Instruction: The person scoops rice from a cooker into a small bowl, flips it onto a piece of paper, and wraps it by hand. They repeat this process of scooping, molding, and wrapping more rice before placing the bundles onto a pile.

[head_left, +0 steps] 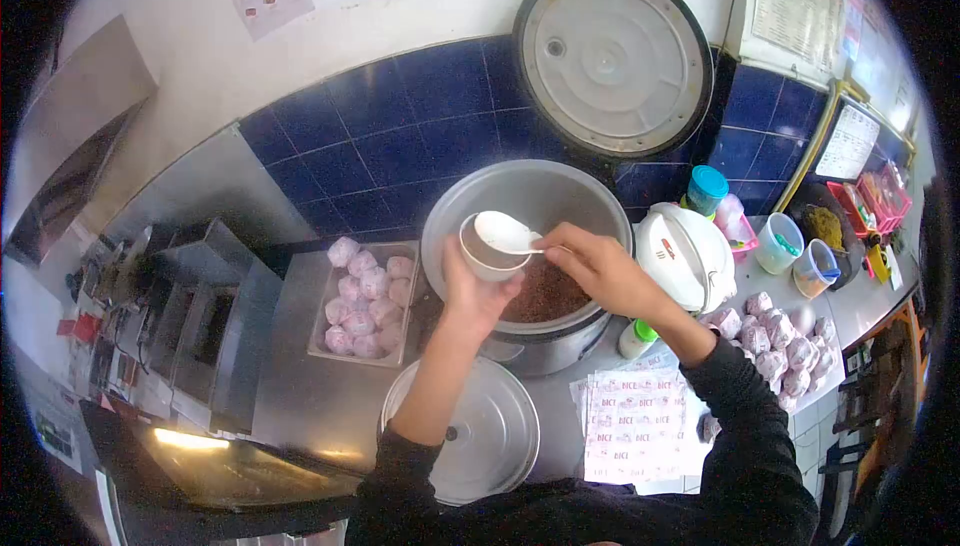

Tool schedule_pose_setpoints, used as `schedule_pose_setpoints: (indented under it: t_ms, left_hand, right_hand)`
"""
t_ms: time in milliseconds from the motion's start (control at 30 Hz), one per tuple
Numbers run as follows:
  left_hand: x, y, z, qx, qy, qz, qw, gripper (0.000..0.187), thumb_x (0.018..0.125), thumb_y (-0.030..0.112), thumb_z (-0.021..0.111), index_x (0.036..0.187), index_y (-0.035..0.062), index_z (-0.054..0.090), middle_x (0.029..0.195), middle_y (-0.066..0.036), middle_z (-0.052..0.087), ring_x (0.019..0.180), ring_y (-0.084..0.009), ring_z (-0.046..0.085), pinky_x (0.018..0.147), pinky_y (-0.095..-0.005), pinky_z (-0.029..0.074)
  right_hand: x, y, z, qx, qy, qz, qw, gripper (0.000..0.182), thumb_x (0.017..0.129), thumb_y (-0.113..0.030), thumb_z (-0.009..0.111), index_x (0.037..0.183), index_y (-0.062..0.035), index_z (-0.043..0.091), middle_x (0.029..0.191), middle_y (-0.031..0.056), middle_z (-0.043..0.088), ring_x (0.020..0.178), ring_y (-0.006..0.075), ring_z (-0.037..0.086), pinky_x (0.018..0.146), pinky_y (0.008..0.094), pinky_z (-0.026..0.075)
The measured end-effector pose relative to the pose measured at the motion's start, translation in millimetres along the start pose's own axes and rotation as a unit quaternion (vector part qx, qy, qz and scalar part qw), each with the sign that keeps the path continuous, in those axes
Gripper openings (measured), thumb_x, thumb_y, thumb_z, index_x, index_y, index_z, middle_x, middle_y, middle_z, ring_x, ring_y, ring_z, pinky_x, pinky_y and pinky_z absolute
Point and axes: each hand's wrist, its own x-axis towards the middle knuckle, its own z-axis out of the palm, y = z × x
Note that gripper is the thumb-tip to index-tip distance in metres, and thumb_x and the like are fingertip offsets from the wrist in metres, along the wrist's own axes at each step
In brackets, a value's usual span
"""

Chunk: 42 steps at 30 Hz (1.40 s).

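Observation:
My left hand is wrapped round a small white bowl, tilted over the opening of a large rice cooker. Between the fingers of my right hand is the handle of a white rice paddle. Its broad head rests at or just over the bowl's mouth, hiding most of what is inside. Below both hands, brownish-red rice covers the bottom of the cooker's pot. The cooker's round hinged lid stands raised against the wall behind.
Left of the cooker, a metal tray holds several paper-wrapped balls. In front lies a round metal lid. Printed wrapping sheets, a green-capped bottle, a white smaller cooker and more wrapped balls are on the right.

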Motion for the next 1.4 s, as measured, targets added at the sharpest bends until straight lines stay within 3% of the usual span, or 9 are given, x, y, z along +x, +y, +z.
schedule_pose_setpoints:
  t_ms: [233, 367, 433, 567, 800, 1000, 1167, 1367, 1400]
  left_hand:
    - [-21, -3, 3, -0.039, -0.055, 0.026, 0.997, 0.06, 0.098, 0.06, 0.037, 0.126, 0.0116, 0.059, 0.11, -0.01, 0.069, 0.086, -0.023, 0.067, 0.068, -0.0344, 0.057]
    - [-61, -12, 3, -0.13, -0.097, 0.028, 0.986, 0.063, 0.097, 0.057, 0.04, 0.137, 0.0119, 0.056, 0.133, -0.012, 0.063, 0.115, -0.0295, 0.064, 0.084, -0.0471, 0.058]
    - [-77, -31, -17, -0.148, -0.135, 0.02, 0.98, 0.065, 0.096, 0.056, 0.041, 0.142, 0.0115, 0.053, 0.14, -0.013, 0.059, 0.124, -0.0329, 0.06, 0.095, -0.0541, 0.055]
    - [-113, -78, -22, -0.198, -0.039, -0.04, 0.979, 0.067, 0.094, 0.055, 0.04, 0.144, 0.0114, 0.051, 0.144, -0.015, 0.056, 0.13, -0.0369, 0.055, 0.107, -0.0585, 0.045]
    - [-158, -162, -12, -0.218, -0.052, -0.145, 0.964, 0.064, 0.098, 0.054, 0.039, 0.143, 0.0099, 0.053, 0.14, -0.014, 0.059, 0.128, -0.0332, 0.057, 0.107, -0.0577, 0.045]
    - [-163, -285, -39, -0.229, -0.012, -0.184, 0.956, 0.054, 0.101, 0.043, 0.038, 0.138, 0.0069, 0.057, 0.134, -0.013, 0.063, 0.125, -0.0304, 0.059, 0.107, -0.0524, 0.046]
    - [-147, -366, -78, -0.159, 0.057, -0.165, 0.972, 0.049, 0.1, 0.039, 0.04, 0.128, 0.0038, 0.061, 0.13, -0.011, 0.065, 0.122, -0.027, 0.061, 0.105, -0.0479, 0.048]
    - [-109, -395, -68, -0.032, 0.071, -0.055, 0.995, 0.036, 0.095, 0.025, 0.057, 0.128, 0.0101, 0.059, 0.129, -0.01, 0.062, 0.115, -0.0259, 0.064, 0.1, -0.0446, 0.051]
    - [-106, -403, -59, 0.207, 0.035, 0.015, 0.978, 0.037, 0.093, 0.021, 0.06, 0.127, 0.0083, 0.059, 0.13, -0.012, 0.06, 0.115, -0.0272, 0.062, 0.102, -0.0454, 0.05]
  right_hand:
    - [24, 16, -26, -0.129, 0.086, 0.009, 0.988, 0.025, 0.102, -0.025, 0.054, 0.118, -0.0074, 0.061, 0.107, 0.0196, 0.07, 0.098, 0.0401, 0.069, 0.084, 0.0457, 0.053]
    - [38, 60, -32, -0.38, -0.02, 0.167, 0.91, 0.022, 0.095, -0.021, 0.056, 0.112, -0.0092, 0.061, 0.102, 0.0159, 0.073, 0.094, 0.0382, 0.071, 0.085, 0.0533, 0.053]
    - [44, 88, -23, -0.579, -0.258, 0.079, 0.769, 0.024, 0.092, -0.02, 0.06, 0.114, -0.0105, 0.064, 0.102, 0.011, 0.075, 0.095, 0.0313, 0.073, 0.083, 0.0536, 0.052]
    - [53, 153, 19, -0.569, -0.426, -0.012, 0.703, 0.022, 0.088, -0.021, 0.066, 0.109, -0.0161, 0.07, 0.102, 0.0085, 0.075, 0.099, 0.0288, 0.072, 0.089, 0.0519, 0.049]
    - [59, 147, 43, -0.476, -0.381, -0.09, 0.788, 0.03, 0.092, -0.028, 0.063, 0.118, -0.0151, 0.071, 0.122, 0.0086, 0.069, 0.119, 0.0289, 0.061, 0.097, 0.0575, 0.046]
    - [6, 63, -23, -0.207, -0.054, -0.158, 0.964, 0.027, 0.094, -0.019, 0.065, 0.12, -0.0109, 0.067, 0.11, 0.0109, 0.068, 0.101, 0.0298, 0.066, 0.092, 0.0453, 0.05]
    - [-142, 37, -74, 0.019, 0.109, 0.033, 0.993, 0.026, 0.101, -0.018, 0.06, 0.122, -0.0048, 0.066, 0.108, 0.0093, 0.07, 0.098, 0.0192, 0.066, 0.088, 0.033, 0.052]
    - [-344, 74, -58, 0.168, 0.202, 0.294, 0.919, 0.023, 0.103, -0.012, 0.056, 0.121, 0.0005, 0.065, 0.102, 0.0038, 0.067, 0.091, 0.0109, 0.061, 0.079, 0.0258, 0.05]
    - [-368, 70, -49, 0.19, 0.227, 0.334, 0.895, 0.022, 0.104, -0.012, 0.055, 0.12, 0.0006, 0.064, 0.098, 0.0038, 0.066, 0.089, 0.0106, 0.06, 0.078, 0.0259, 0.05]
